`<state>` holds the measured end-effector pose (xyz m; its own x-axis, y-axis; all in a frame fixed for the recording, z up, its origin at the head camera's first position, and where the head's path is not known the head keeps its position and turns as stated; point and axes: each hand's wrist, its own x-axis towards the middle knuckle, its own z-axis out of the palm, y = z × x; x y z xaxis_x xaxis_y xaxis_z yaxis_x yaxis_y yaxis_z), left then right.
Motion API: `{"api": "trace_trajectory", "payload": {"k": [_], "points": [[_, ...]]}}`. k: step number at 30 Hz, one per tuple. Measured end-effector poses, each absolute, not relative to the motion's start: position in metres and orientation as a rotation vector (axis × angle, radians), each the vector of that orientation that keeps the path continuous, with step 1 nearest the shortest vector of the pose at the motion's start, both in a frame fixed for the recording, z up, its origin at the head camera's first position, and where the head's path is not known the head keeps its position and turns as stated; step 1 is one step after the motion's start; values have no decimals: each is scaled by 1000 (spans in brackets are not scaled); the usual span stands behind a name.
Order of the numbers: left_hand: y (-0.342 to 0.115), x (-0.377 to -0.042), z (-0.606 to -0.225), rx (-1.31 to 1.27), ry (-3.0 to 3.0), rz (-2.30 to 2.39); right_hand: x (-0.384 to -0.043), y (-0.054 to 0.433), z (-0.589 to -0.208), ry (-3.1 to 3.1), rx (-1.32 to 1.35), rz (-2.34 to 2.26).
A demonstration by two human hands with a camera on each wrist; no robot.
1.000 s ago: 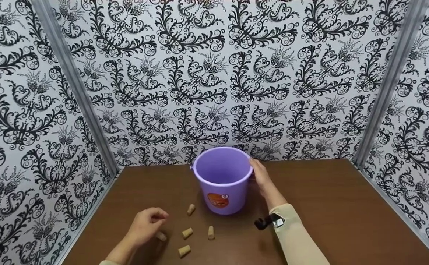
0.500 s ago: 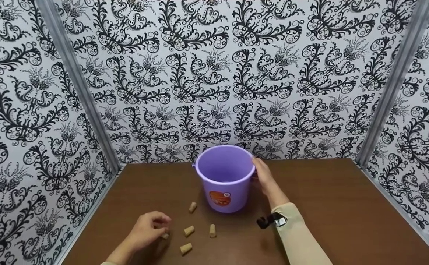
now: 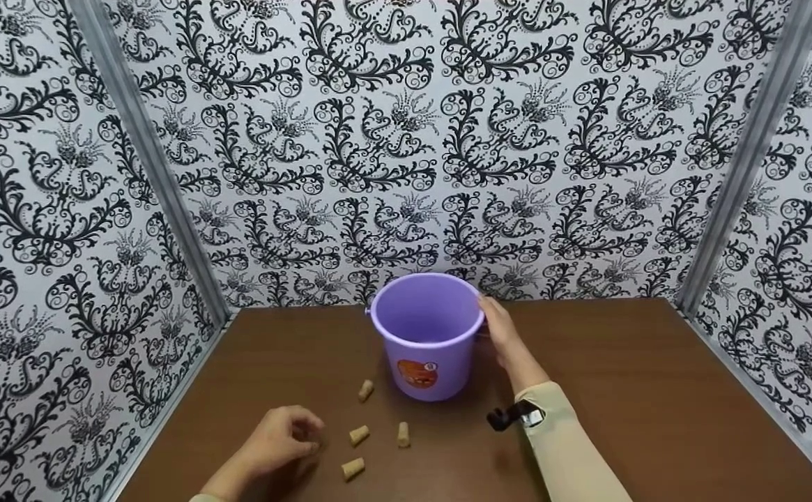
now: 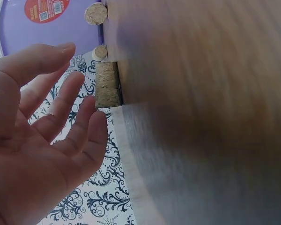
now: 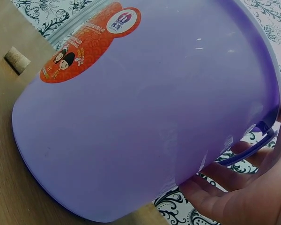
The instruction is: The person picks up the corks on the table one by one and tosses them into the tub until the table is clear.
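My left hand point(image 3: 281, 439) is low over the table at the left, its fingers loosely bent and apart. In the left wrist view a wine cork point(image 4: 107, 85) lies on the table just past the fingertips, and the palm shows nothing in it. Several more corks, among them one cork point(image 3: 354, 468) and an upright-looking cork point(image 3: 403, 435), lie to the hand's right. A purple bucket point(image 3: 428, 369) with an orange sticker stands upright behind them. My right hand point(image 3: 502, 335) grips its right side at the rim, fingers by the thin purple handle point(image 5: 248, 153).
The brown wooden table point(image 3: 629, 404) is backed by a white wall point(image 3: 406, 153) with black scroll patterns. Grey metal posts point(image 3: 148, 160) stand at its corners. A black strap-on mount point(image 3: 510, 417) sits on the right wrist.
The left hand has shifted slightly, and the cork that showed beneath its fingers is now hidden in the head view. The head view has shifted a little; the right hand stays at the bucket.
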<state>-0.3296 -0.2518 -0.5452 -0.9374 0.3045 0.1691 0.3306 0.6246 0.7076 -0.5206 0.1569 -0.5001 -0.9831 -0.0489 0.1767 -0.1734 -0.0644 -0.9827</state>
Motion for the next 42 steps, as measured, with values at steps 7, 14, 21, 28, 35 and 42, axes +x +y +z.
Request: {"api": "trace_trajectory", "payload": {"k": [7,14,21,28,35,42], "points": [[-246,-336,-547,-555,-2881,-1087,-523,158,-502,-2073,246,2216],[-238,-344,-546,-592,-2955,-980,-523,159,-501,-2085,235,2215],[-232,-350,-541,-628,-3000,-869,-522,160,-499,-2087,254,2221],[-231,-352,-541,-639,-3004,-826,-525,159,-500,-2076,252,2197],[-234,-356,-545,-717,-2929,-842,-524,158,-501,-2078,260,2198],[-239,-362,-557,-790,-2858,-804,-521,158,-497,-2107,261,2223]]}}
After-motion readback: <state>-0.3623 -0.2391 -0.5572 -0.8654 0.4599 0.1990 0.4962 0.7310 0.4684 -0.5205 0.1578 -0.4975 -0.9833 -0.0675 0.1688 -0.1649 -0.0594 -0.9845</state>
